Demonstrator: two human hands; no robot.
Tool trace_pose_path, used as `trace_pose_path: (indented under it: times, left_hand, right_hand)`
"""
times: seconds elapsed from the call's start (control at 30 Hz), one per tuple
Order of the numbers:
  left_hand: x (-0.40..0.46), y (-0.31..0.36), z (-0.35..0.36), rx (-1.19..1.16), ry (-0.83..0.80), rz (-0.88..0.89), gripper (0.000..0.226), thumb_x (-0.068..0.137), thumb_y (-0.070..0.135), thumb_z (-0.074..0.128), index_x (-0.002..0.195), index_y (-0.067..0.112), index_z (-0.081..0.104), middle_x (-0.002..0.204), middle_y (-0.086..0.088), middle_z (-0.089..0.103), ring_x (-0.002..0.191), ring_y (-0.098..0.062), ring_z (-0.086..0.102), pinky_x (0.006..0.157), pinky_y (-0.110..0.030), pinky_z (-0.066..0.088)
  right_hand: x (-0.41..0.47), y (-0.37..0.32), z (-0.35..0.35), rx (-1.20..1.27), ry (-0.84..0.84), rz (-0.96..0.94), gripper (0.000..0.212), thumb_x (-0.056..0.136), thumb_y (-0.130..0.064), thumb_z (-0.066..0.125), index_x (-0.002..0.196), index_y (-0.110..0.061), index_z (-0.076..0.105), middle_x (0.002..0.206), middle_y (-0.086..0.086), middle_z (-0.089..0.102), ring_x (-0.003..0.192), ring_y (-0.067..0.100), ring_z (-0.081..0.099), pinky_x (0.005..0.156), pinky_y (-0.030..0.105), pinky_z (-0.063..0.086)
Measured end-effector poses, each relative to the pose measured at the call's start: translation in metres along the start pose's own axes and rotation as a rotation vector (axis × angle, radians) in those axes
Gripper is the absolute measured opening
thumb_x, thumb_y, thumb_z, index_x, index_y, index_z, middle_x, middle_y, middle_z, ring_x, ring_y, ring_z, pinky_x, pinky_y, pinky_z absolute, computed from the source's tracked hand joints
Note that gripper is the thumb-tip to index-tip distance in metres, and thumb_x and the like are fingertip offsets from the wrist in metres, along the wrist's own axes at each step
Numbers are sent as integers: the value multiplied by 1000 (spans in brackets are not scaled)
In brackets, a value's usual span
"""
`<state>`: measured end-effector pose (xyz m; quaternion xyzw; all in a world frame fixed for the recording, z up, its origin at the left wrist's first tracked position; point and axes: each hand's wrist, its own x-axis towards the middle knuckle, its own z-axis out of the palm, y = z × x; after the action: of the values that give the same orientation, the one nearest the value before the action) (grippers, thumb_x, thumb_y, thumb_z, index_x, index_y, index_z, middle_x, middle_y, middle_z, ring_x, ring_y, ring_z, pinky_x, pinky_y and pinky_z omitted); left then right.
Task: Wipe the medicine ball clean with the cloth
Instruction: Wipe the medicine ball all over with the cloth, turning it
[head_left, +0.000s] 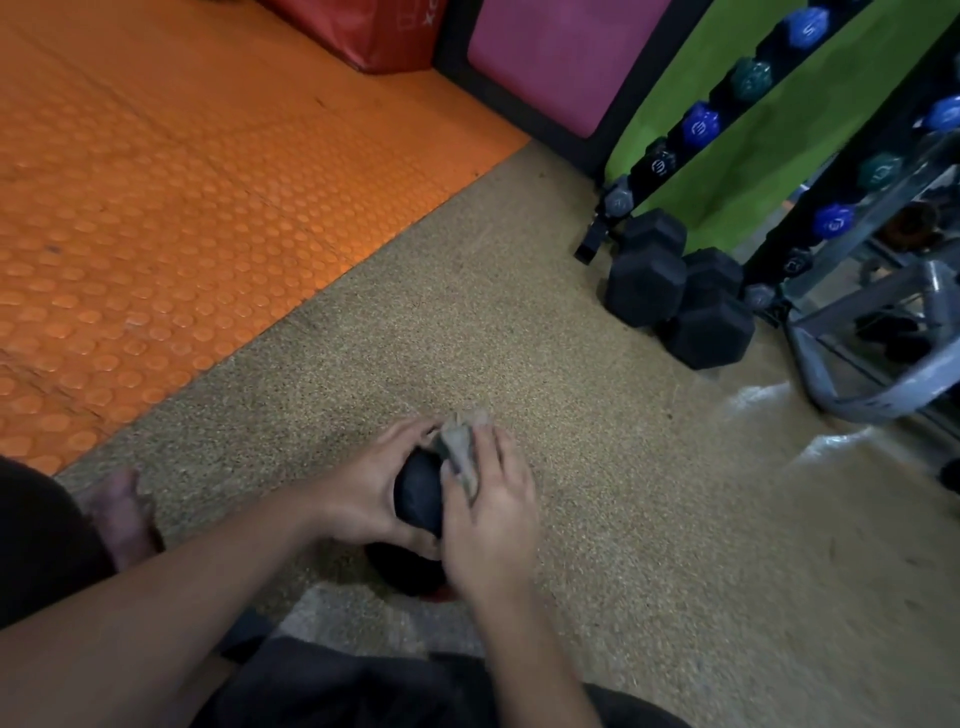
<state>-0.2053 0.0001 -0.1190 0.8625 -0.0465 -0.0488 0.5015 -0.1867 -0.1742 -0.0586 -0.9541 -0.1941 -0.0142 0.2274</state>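
A small black medicine ball (418, 493) is held just above the speckled tan floor, low in the middle of the view. My left hand (371, 491) grips it from the left, fingers curled over its top. My right hand (491, 506) presses a crumpled grey-beige cloth (462, 449) against the ball's right side, with the cloth bunched under the fingers and sticking out past the fingertips. A second dark round object (402, 569) with a bit of red lies on the floor under my hands, mostly hidden.
Black hex dumbbells (675, 293) lie on the floor at right, before a rack of small coloured dumbbells (701, 124) and a grey metal frame (872, 374). An orange studded mat (182, 208) covers the left. My bare foot (122, 512) rests at lower left.
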Motion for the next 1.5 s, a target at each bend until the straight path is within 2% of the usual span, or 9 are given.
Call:
trace_pose_path:
  times: [0.13, 0.33, 0.47, 0.6, 0.97, 1.17, 1.27, 1.37, 1.5]
  left_hand:
    - [5, -2, 0, -83, 28, 31, 120, 53, 94, 72, 152, 57, 16, 166, 1, 24, 157, -20, 24, 129, -35, 22]
    - [10, 12, 10, 122, 38, -9, 145, 50, 86, 84, 165, 34, 13, 169, 13, 14, 150, -8, 24, 121, -27, 25]
    - [7, 7, 5, 47, 58, 21, 141, 50, 80, 84, 165, 30, 19, 164, 9, 24, 150, -8, 25, 123, -23, 23]
    - [5, 1, 1, -16, 15, 36, 108, 65, 70, 76, 158, 50, 23, 165, 8, 24, 155, -13, 22, 129, -40, 26]
    - [-1, 25, 13, 136, 18, 6, 141, 46, 86, 85, 160, 45, 11, 164, 23, 10, 150, -15, 30, 122, -44, 36]
    - [9, 11, 8, 102, -1, 10, 130, 63, 65, 82, 167, 30, 13, 167, 8, 17, 150, -16, 34, 121, -32, 35]
    - [10, 20, 10, 117, 15, 7, 130, 60, 75, 79, 165, 34, 15, 164, 11, 18, 148, -14, 35, 120, -33, 35]
    - [6, 26, 11, 114, 16, -53, 145, 43, 89, 82, 161, 44, 11, 162, 20, 15, 147, -12, 31, 122, -43, 36]
    - [2, 29, 12, 144, 5, -44, 147, 43, 88, 85, 161, 47, 6, 164, 23, 9, 152, -16, 27, 123, -47, 36]
  right_hand:
    - [-37, -10, 1, -163, -129, -197, 70, 92, -48, 19, 162, -48, 12, 170, -23, -5, 155, 11, -24, 126, 45, -11]
    - [58, 19, -15, 211, -107, 318, 49, 99, -56, 36, 102, -22, 70, 112, 3, 74, 115, 31, 66, 101, 43, 49]
    - [29, 2, 0, -69, -93, 71, 56, 103, -54, 28, 156, -39, 39, 168, -11, 26, 160, 23, 8, 128, 51, 11]
    - [-49, -17, 5, -107, -56, -89, 71, 92, -42, 18, 162, -46, 6, 168, -23, -19, 152, 12, -32, 124, 44, -16]
    - [63, 28, -13, 273, -110, 445, 56, 100, -50, 40, 147, -24, 53, 152, 9, 52, 145, 33, 41, 121, 51, 28]
    - [-58, -11, 3, 121, -111, -45, 61, 106, -40, 29, 163, -34, 9, 167, -24, -17, 154, 7, -27, 123, 29, -19]
    - [-60, -3, -5, 339, -278, 130, 54, 111, -44, 28, 163, -28, 27, 168, -16, -1, 160, 14, 0, 128, 31, -3]
    - [-39, 7, -49, 862, 194, 369, 33, 112, -24, 41, 122, -17, 72, 119, 2, 75, 112, 25, 68, 90, 25, 52]
    - [19, 27, -60, 779, 213, 362, 21, 101, -44, 49, 108, -51, 67, 93, -3, 59, 79, 18, 58, 68, 32, 46]
